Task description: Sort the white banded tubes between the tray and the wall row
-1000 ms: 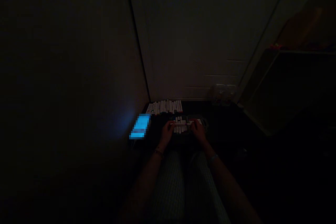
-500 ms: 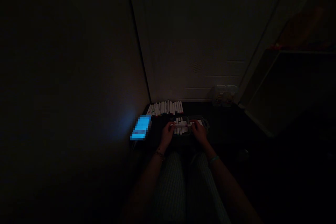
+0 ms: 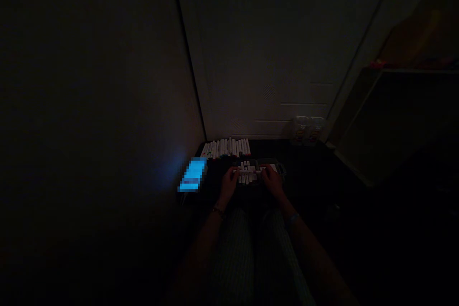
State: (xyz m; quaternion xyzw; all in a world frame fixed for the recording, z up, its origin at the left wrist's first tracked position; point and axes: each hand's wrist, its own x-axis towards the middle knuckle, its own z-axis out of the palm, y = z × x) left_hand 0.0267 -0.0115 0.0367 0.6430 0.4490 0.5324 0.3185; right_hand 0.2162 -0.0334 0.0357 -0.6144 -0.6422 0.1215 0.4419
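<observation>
A white marker (image 3: 247,171) lies level between my hands, above an open clear plastic case (image 3: 271,159). My left hand (image 3: 229,179) pinches its left end. Closed on its right end is my right hand (image 3: 271,179), in front of the case's right part. Several white markers (image 3: 245,180) stand or lie in the case's left part, below the held one. Behind my left hand, a row of white markers (image 3: 225,147) lies side by side on the dark surface. The dim light hides fine detail of the fingers.
A lit phone-like screen (image 3: 192,174), blurred out, leans at the left by the wall. Two clear plastic containers (image 3: 307,131) stand at the back right against the pale panel (image 3: 251,126). A shelf edge (image 3: 353,117) rises at the right. My legs (image 3: 236,248) are below the surface.
Both hands and the marker stay almost where they were. The picture is slightly darker now.
</observation>
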